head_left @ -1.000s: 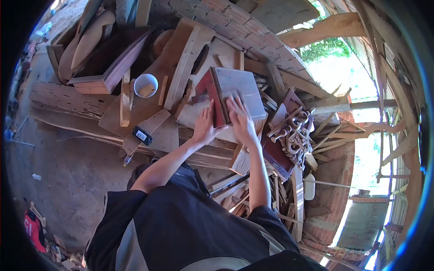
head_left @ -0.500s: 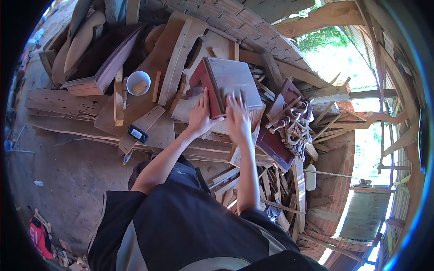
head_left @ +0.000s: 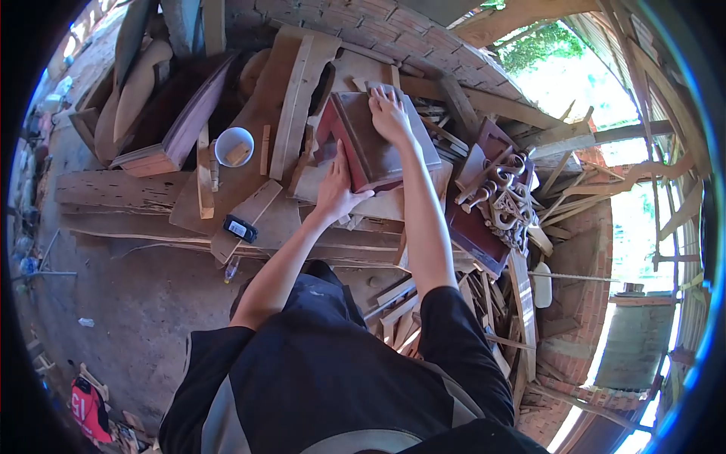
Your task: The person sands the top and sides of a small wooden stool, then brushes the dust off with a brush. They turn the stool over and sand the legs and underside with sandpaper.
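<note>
Head view: a reddish-brown wooden box (head_left: 370, 151) is set at the middle of the cluttered wood stack, its broad flat face turned upward and its red side toward the left hand (head_left: 336, 191). The red side is touched by the left hand's fingers, which are held nearly straight and close together, while the thumb is spread away from them along the near edge; nothing is seen to be gripped in that hand. The far part of the top face is covered by the right hand (head_left: 389, 115), laid palm down with its fingers extended and slightly parted. A greyish flat patch is seen by those fingertips, but whether it is a separate piece cannot be told. To the left of the box, a long pale plank (head_left: 293, 106) is laid, and beyond it a white bucket (head_left: 224, 147) is seen with a wood piece (head_left: 238, 154) inside. Nearer the person, a black object (head_left: 240, 228) with a white label is rested on a short board (head_left: 261, 203). To the right, carved scrollwork (head_left: 508, 203) is propped on a dark red panel (head_left: 478, 240). Behind everything, the stack is bordered by a brick wall (head_left: 423, 38).
</note>
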`<state>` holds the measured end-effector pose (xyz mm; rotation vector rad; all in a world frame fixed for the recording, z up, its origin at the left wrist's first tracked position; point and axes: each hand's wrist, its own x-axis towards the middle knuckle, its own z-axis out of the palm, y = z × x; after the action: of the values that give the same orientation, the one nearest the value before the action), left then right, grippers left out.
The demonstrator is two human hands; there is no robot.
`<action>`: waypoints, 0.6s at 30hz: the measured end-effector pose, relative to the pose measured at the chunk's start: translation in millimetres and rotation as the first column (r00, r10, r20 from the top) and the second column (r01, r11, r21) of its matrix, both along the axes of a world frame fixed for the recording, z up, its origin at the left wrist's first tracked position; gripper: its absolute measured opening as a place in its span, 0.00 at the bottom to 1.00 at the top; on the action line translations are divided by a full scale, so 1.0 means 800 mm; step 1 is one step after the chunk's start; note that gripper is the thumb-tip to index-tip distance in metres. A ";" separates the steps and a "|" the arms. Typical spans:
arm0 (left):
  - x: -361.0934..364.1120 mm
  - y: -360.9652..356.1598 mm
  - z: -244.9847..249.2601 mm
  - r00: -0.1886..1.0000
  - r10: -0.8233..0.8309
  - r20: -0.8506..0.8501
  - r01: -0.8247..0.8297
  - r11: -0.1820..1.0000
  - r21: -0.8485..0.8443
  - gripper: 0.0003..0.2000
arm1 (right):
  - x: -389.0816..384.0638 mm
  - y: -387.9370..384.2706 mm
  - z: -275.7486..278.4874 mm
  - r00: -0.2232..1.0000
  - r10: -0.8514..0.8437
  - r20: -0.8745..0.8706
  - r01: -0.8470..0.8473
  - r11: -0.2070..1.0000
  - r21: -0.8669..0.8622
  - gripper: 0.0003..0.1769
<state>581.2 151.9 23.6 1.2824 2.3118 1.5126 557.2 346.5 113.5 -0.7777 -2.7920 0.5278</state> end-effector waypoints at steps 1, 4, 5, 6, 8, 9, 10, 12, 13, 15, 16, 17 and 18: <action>-0.001 0.000 -0.001 0.997 -0.032 0.075 0.032 0.999 -0.004 0.70 | 0.012 -0.011 -0.007 0.996 0.055 -0.065 -0.053 0.998 0.039 0.27; -0.004 0.004 -0.017 0.982 -0.106 0.159 0.098 0.994 0.056 0.71 | 0.083 -0.074 0.003 0.959 0.255 -0.128 -0.238 0.962 0.131 0.25; -0.003 0.006 -0.024 0.977 -0.120 0.179 0.108 0.991 0.076 0.71 | 0.104 -0.076 0.014 0.952 0.275 -0.131 -0.264 0.960 0.097 0.25; 0.002 0.005 -0.030 0.969 -0.139 0.204 0.123 0.988 0.091 0.71 | 0.123 -0.072 0.022 0.948 0.289 -0.130 -0.284 0.957 0.055 0.24; 0.007 0.002 -0.030 0.953 -0.170 0.249 0.156 0.985 0.075 0.71 | 0.121 -0.029 0.042 0.884 -0.367 0.290 0.468 0.706 -0.531 0.24; 0.006 0.005 -0.028 0.959 -0.155 0.238 0.144 0.988 0.065 0.71 | 0.134 0.014 -0.018 0.968 -0.128 -0.216 0.167 0.971 0.173 0.23; 0.003 0.009 -0.023 0.965 -0.131 0.227 0.121 0.991 0.058 0.71 | 0.129 -0.024 0.012 0.962 -0.273 0.003 0.271 0.958 0.093 0.23; -0.001 0.006 -0.019 0.956 -0.146 0.253 0.136 0.989 0.054 0.70 | 0.133 -0.093 0.018 0.971 0.173 -0.165 -0.133 0.964 0.230 0.22; -0.001 0.003 -0.020 0.965 -0.145 0.217 0.131 0.988 0.078 0.70 | 0.129 -0.088 0.021 0.970 0.173 -0.170 -0.132 0.964 0.229 0.22; 0.003 0.000 -0.022 0.974 -0.145 0.174 0.131 0.987 0.089 0.70 | 0.137 -0.068 0.025 0.994 -0.078 -0.071 0.077 0.997 -0.021 0.21; 0.008 -0.004 -0.021 0.971 -0.159 0.181 0.147 0.986 0.077 0.70 | 0.146 -0.055 0.026 0.980 -0.201 0.007 0.200 0.970 -0.141 0.21; 0.006 -0.002 -0.016 0.966 -0.143 0.213 0.137 0.990 0.043 0.70 | 0.152 -0.007 -0.013 0.955 -0.142 -0.261 0.203 0.953 0.224 0.20; 0.003 0.003 -0.013 0.963 -0.122 0.242 0.122 0.992 0.014 0.69 | 0.150 -0.020 -0.008 0.953 -0.143 -0.266 0.206 0.952 0.228 0.20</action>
<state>583.7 154.4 13.6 1.1438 2.0433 1.5316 677.3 330.7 106.7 -0.8302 -2.4663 0.2125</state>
